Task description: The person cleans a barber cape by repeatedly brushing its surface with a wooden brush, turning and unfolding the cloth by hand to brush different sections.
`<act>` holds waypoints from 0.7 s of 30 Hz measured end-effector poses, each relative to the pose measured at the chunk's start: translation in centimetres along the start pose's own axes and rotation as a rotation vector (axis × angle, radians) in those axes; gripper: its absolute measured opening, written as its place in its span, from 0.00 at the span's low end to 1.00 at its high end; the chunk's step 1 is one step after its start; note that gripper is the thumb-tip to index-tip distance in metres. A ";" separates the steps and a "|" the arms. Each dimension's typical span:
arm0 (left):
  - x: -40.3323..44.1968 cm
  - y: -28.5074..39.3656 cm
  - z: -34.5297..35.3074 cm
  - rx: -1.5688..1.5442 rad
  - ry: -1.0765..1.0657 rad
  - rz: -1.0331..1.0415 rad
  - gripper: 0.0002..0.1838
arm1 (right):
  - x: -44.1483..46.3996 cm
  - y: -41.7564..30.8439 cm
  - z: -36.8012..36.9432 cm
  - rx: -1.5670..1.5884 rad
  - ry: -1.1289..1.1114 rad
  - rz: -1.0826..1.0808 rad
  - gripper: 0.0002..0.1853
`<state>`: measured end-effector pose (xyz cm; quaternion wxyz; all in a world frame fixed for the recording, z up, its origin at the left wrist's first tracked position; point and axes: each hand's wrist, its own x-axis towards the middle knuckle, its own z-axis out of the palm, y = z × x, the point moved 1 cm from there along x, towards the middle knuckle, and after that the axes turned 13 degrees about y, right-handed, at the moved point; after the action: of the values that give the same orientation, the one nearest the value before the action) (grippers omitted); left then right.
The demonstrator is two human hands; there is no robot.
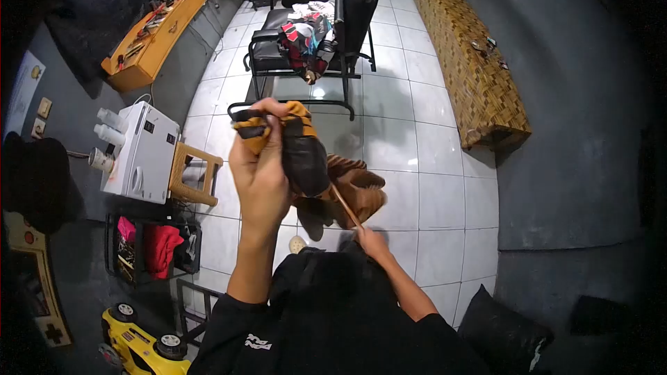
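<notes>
A garment [306, 163] in brown, black and orange hangs in front of my body, above the tiled floor. My left hand [262, 160] is raised and closed around a bunched, orange-and-black striped part of it. Lower down and to the right, my right hand [373, 243] is closed on a brown edge that is pulled taut toward it. The brown lower folds [358, 187] hang loosely between and beyond the hands. I cannot tell which kind of garment it is. Part of the right hand's fingertips is hard to make out.
Beyond the hands, a black chair [267, 52] bears a heap of clothes [309, 35]. At left stand a small white fridge [149, 153], a woven stool [182, 177] and a yellow toy car [142, 344]. A long woven-pattern bench [472, 62] lines the right wall.
</notes>
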<state>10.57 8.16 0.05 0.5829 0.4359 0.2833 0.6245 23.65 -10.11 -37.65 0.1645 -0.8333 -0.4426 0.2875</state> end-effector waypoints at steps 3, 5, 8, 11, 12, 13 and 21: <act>0.0 0.3 -0.6 0.024 0.050 0.086 0.07 | -1.7 6.1 2.0 -0.162 -0.077 0.149 0.28; 0.2 0.0 -1.2 0.140 0.069 0.092 0.07 | -2.3 7.5 1.6 -0.228 -0.075 0.183 0.29; -0.2 0.1 -0.7 0.131 0.033 0.036 0.06 | -0.3 7.6 0.9 -0.090 0.101 0.127 0.30; -0.7 0.0 -0.3 0.215 -0.055 0.031 0.08 | -0.1 -1.3 -6.2 0.668 0.286 0.203 0.26; -0.8 -0.2 0.0 0.202 -0.073 0.021 0.10 | -1.2 -5.7 -9.7 1.004 0.236 0.265 0.24; -0.9 -0.3 0.2 0.189 -0.091 0.013 0.12 | -2.3 -8.9 -12.0 1.136 0.265 0.182 0.23; -1.3 -0.4 1.3 0.464 -0.153 0.389 0.11 | -2.7 -14.1 -11.0 0.830 0.270 -0.202 0.20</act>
<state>11.83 6.77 0.06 0.3570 0.6489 0.2847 0.6086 20.28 -4.76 -20.75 0.5684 -0.6794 -0.3435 0.3119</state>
